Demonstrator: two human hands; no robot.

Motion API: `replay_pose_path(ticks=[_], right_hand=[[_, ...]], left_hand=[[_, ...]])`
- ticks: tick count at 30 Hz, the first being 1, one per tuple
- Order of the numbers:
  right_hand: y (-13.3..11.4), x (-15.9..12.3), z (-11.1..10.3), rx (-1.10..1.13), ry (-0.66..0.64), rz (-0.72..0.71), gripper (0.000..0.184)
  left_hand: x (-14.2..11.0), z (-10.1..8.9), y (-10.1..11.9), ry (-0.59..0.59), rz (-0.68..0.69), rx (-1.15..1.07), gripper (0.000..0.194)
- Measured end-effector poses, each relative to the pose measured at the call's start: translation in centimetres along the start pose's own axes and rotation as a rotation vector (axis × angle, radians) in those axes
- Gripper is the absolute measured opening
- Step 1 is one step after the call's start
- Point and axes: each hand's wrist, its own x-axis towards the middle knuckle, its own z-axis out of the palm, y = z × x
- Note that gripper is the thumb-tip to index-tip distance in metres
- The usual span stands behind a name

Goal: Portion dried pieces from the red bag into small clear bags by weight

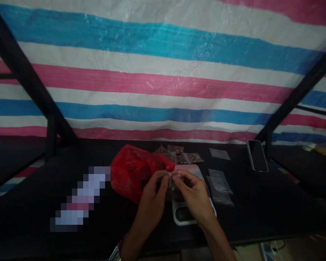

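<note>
Both my hands meet at the top of a small clear plastic bag point(171, 188) with dark contents that I cannot make out. My left hand point(155, 188) pinches the bag's upper edge between thumb and fingers. Close beside it, my right hand point(192, 190) pinches the same edge. Under my hands and partly hidden by them is a white kitchen scale point(176, 220) with a dark display. A red plastic bag point(127, 174) lies just left of the scale, its contents hidden.
Several filled small bags point(181, 158) lie behind the scale. Flat clear bags point(220, 186) are on the right, with another clear bag point(219, 153) further back. A phone point(257, 156) leans at the far right. Striped sheeting point(163, 83) rises behind the black table point(282, 206).
</note>
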Motion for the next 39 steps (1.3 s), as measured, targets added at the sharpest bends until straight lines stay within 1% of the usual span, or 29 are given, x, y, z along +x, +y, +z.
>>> replay_pose_path(ticks=[2,7,11,13,16,17,18,19,20,22,24,26,29,30,32,33,35,39], right_hand=[[0.1,0.0,-0.2,-0.011,-0.012,0.016,0.047],[-0.4,-0.2,-0.9,-0.004,-0.019,0.029,0.046],[-0.6,-0.4,-1.1,0.005,-0.006,0.002,0.044],[-0.7,-0.4,-1.1,0.010,0.019,-0.013,0.042],[-1.0,-0.4,-0.8,-0.003,0.096,-0.069,0.038],[-1.1,-0.5,-0.5,-0.014,0.114,-0.090,0.036],[-1.3,-0.6,-0.1,-0.029,0.122,-0.112,0.034],[-1.5,-0.7,0.4,-0.046,0.118,-0.139,0.033],[-1.6,-0.8,1.1,-0.066,0.106,-0.169,0.033],[-1.8,-1.1,2.5,-0.128,0.077,-0.235,0.033],[-1.9,-1.3,4.0,-0.262,0.037,-0.294,0.026],[-2.0,-1.0,5.1,-0.446,-0.021,-0.315,0.021],[-2.4,0.0,6.2,-0.690,-0.099,-0.277,0.022],[-2.6,0.4,6.4,-0.745,-0.132,-0.254,0.022],[-2.9,1.2,6.6,-0.829,-0.201,-0.233,0.023],[-2.9,1.6,6.6,-0.852,-0.238,-0.236,0.025],[-2.9,2.1,6.7,-0.855,-0.295,-0.240,0.028],[-2.2,2.3,6.9,-0.803,-0.289,-0.206,0.029]], left_hand=[[-0.1,0.0,0.0,0.007,-0.004,-0.017,0.028],[-0.3,0.2,0.2,-0.018,-0.053,-0.085,0.029],[-0.1,0.5,0.2,0.018,-0.043,-0.057,0.033],[0.0,0.6,0.3,0.016,-0.031,-0.041,0.035],[-0.2,1.0,0.6,-0.017,-0.024,-0.062,0.036],[-0.4,1.1,0.7,-0.004,-0.026,-0.074,0.037],[-0.7,1.3,0.8,0.038,-0.038,-0.091,0.039],[-1.0,1.3,0.8,0.110,-0.068,-0.114,0.041],[-1.4,1.4,0.7,0.201,-0.117,-0.145,0.044],[-2.1,1.3,0.5,0.379,-0.261,-0.233,0.047],[-2.5,0.9,0.2,0.470,-0.392,-0.342,0.046],[-2.4,0.4,0.1,0.507,-0.459,-0.454,0.040],[-1.9,-0.2,-0.2,0.476,-0.520,-0.633,0.031],[-1.8,-0.3,-0.4,0.436,-0.545,-0.688,0.032],[-1.8,-0.4,-1.0,0.334,-0.568,-0.763,0.040],[-1.9,-0.3,-1.4,0.291,-0.565,-0.775,0.044],[-2.3,-0.1,-2.2,0.249,-0.548,-0.751,0.052],[-3.0,0.3,-3.1,0.251,-0.536,-0.642,0.062]])
